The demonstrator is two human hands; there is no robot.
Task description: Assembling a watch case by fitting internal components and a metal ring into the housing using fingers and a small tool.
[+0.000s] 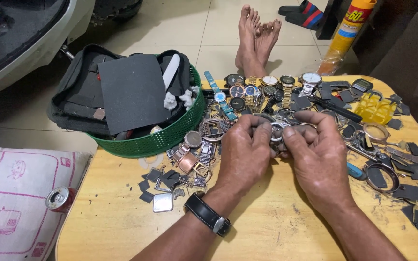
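At the far left a white cushion with pink line drawings lies on the floor, with a crushed red drink can resting at its edge. A round green plastic basket sits on the left of the yellow wooden surface, holding a black zip pouch and a dark grey square sheet. Just in front of the basket lie loose watch cases, small black squares and a square silver watch back. The left hand, with a black-strapped wristwatch on its wrist, meets the right hand at the middle of the surface; both grips are closed narrowly on a small round silver watch case, pinched between the fingertips, though much of it is hidden. Behind the hands a row of round-faced wristwatches lies along the far edge. To the right sit a yellow translucent plastic holder, a round magnifying loupe and scattered black pieces. Beyond, bare feet rest on the tiled floor.
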